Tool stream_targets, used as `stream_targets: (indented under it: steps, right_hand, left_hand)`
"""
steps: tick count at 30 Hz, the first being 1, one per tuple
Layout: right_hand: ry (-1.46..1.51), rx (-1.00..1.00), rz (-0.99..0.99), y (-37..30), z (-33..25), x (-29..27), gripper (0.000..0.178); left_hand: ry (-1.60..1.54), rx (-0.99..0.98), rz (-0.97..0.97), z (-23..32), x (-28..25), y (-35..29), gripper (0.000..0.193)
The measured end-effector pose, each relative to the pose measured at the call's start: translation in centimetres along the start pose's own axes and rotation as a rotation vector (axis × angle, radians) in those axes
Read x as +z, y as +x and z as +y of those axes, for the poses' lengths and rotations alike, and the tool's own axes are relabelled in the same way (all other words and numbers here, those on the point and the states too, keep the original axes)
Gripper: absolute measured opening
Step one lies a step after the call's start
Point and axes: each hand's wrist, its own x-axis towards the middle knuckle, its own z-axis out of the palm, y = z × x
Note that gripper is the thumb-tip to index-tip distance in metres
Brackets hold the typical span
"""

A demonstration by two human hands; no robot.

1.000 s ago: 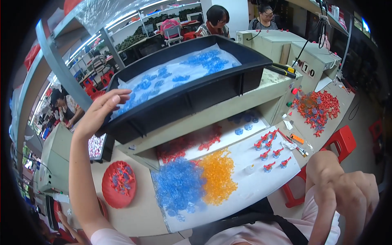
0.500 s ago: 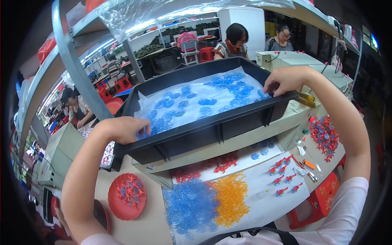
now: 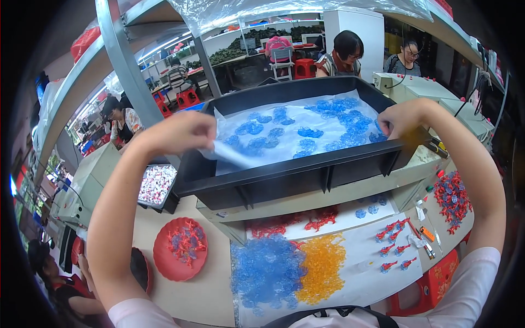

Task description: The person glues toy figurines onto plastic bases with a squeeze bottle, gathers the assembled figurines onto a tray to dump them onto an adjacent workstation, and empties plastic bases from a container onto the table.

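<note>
A black plastic tray (image 3: 284, 185) stands on a raised ledge in front of me, lined with a thin white sheet (image 3: 232, 155). Clusters of clear blue plastic pieces (image 3: 350, 123) lie scattered over that sheet. At the tray's near left corner, my left hand (image 3: 186, 131) pinches the sheet's edge, and a raised, motion-blurred fold hangs from it. My right hand (image 3: 404, 119) is closed at the tray's right side, fingers curled down inside the rim. What its fingertips hold is hidden from view.
Below, the worktable holds a blue pile (image 3: 265, 270), an orange pile (image 3: 322, 268) and red-and-blue assembled pieces (image 3: 391, 246). A red plate (image 3: 161, 262) sits left. Right are another red-and-blue heap (image 3: 453, 199) and an orange lighter (image 3: 427, 234). A metal post (image 3: 123, 60) rises left; co-workers sit beyond.
My left hand has risen off the tray's near rim, lifting the sheet's corner. My right hand stays at the tray's right side. The whole view has shifted, moving the scene rightward.
</note>
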Motion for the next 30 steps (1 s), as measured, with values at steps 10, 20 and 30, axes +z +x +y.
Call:
stream_targets:
  steps: [10,20,30]
  right_hand:
    - [-0.318,-0.122,-0.092,3.3,0.9,1.3,0.017]
    - [0.162,-0.039,-0.274,2.8,1.4,0.8,0.013]
    - [0.084,-0.311,0.306,0.4,1.0,-2.8,0.016]
  left_hand:
    - [-0.094,0.001,0.182,-0.7,0.4,0.6,0.007]
    - [-0.121,-0.065,0.378,-2.6,1.2,4.1,0.011]
    - [-0.221,-0.031,0.056,-1.2,0.4,1.7,0.028]
